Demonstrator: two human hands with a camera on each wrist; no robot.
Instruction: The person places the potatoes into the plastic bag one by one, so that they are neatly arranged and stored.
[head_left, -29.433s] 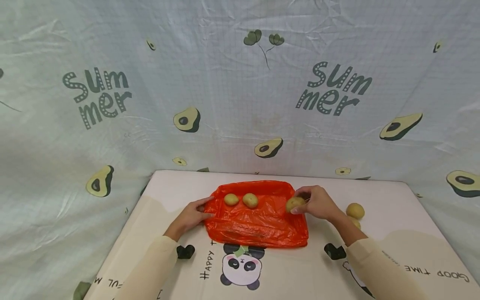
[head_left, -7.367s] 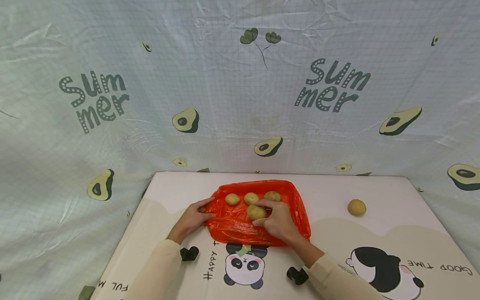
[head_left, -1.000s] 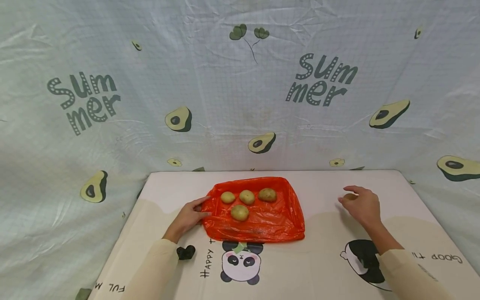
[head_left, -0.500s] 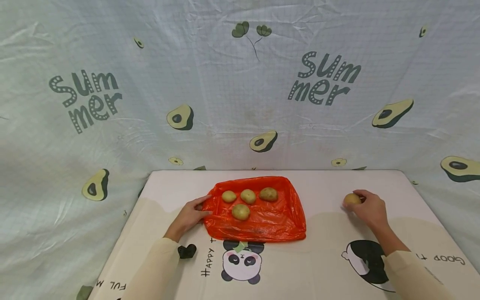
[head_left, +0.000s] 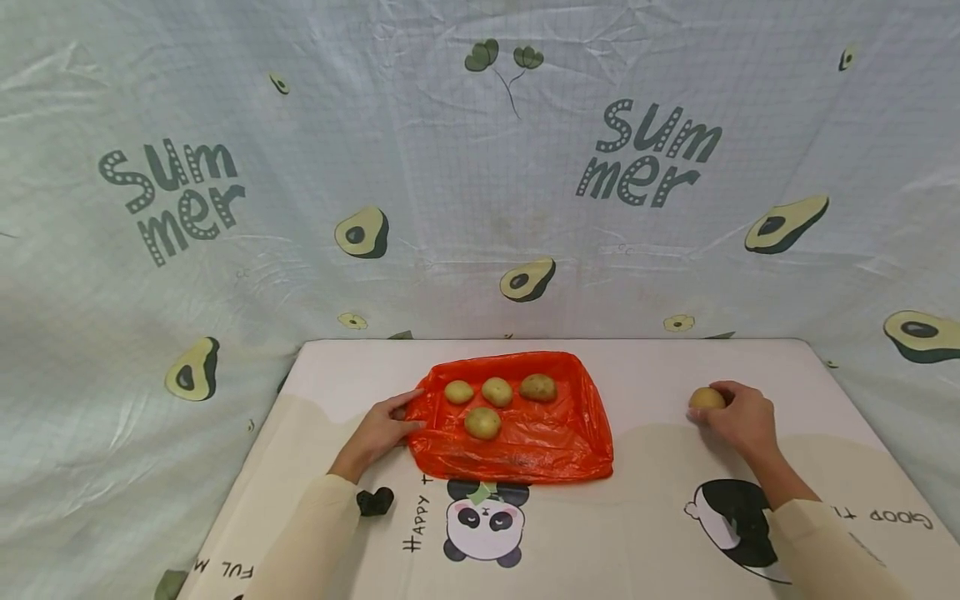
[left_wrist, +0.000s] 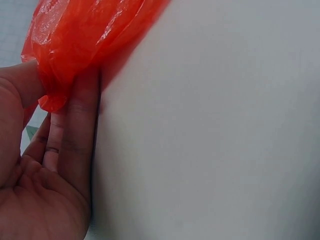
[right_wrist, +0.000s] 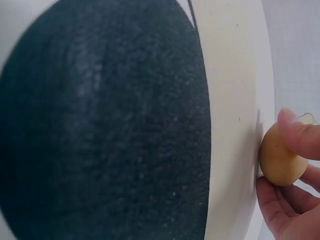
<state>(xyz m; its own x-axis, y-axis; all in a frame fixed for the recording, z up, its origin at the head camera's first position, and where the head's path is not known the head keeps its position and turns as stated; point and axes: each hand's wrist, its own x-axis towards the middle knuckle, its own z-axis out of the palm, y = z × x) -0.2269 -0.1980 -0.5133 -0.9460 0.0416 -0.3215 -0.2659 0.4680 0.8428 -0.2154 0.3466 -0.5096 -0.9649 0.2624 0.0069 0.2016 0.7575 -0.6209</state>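
In the head view a red plastic bag point(head_left: 525, 450) lies spread in a tray-like shape, with raised edges; whether a tray is inside cannot be seen. Several potatoes sit on it: three in a back row, including a brown-spotted potato point(head_left: 537, 387), and a larger potato point(head_left: 482, 423) in front. My left hand point(head_left: 377, 435) pinches the bag's left end; the left wrist view has the gathered red plastic point(left_wrist: 75, 45) between thumb and fingers. Well to the right, my right hand point(head_left: 742, 418) grips a single potato point(right_wrist: 281, 156) between thumb and fingers, at or just above the table.
The white table point(head_left: 645, 517) carries printed animals and lettering, including a panda point(head_left: 484, 532). Behind it hangs a pale curtain point(head_left: 450, 167) with avocado prints. A large dark shape point(right_wrist: 105, 120) fills much of the right wrist view, probably a print on the table.
Since the oldest frame, the potatoes on the bag have increased and those on the table decreased. In the last second my right hand has closed round the right-hand potato; my left hand stays put.
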